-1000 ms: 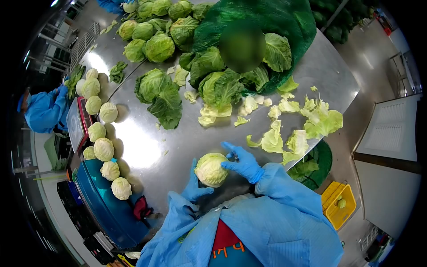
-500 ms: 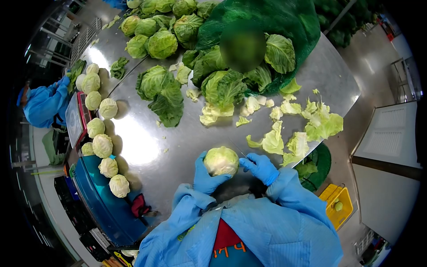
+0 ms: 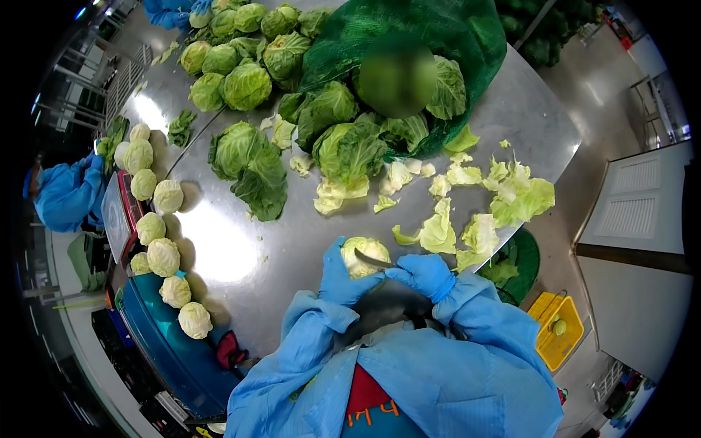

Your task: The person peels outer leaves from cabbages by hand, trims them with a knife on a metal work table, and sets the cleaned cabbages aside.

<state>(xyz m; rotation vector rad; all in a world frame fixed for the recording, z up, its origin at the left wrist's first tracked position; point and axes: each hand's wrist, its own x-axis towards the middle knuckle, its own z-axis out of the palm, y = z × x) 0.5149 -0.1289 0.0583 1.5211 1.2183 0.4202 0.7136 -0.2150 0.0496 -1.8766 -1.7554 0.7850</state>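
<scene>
My left hand (image 3: 342, 277), in a blue glove, is closed around the left side of a pale, peeled cabbage (image 3: 363, 250) at the front of the metal table. A knife (image 3: 372, 259) lies across that cabbage, its curved blade against the upper face. Its handle end is wrapped in my gloved right hand (image 3: 423, 276), just right of the cabbage. Trimmed leaves (image 3: 437, 230) are scattered beyond my right hand. Farther up, untrimmed cabbages (image 3: 350, 150) spill from a green mesh bag (image 3: 475, 44).
Several peeled cabbages (image 3: 163, 257) form a row along the left edge, near a red scale (image 3: 120, 212) and a blue bin (image 3: 157, 343). More green cabbages (image 3: 247, 85) are piled at the back. A yellow crate (image 3: 558, 332) stands at right. Co-workers in blue (image 3: 69, 193) are at left and top.
The knife blade has come onto the cabbage, and my right hand has moved in closer to it. The view has shifted slightly. A co-worker's hands now show at the top left.
</scene>
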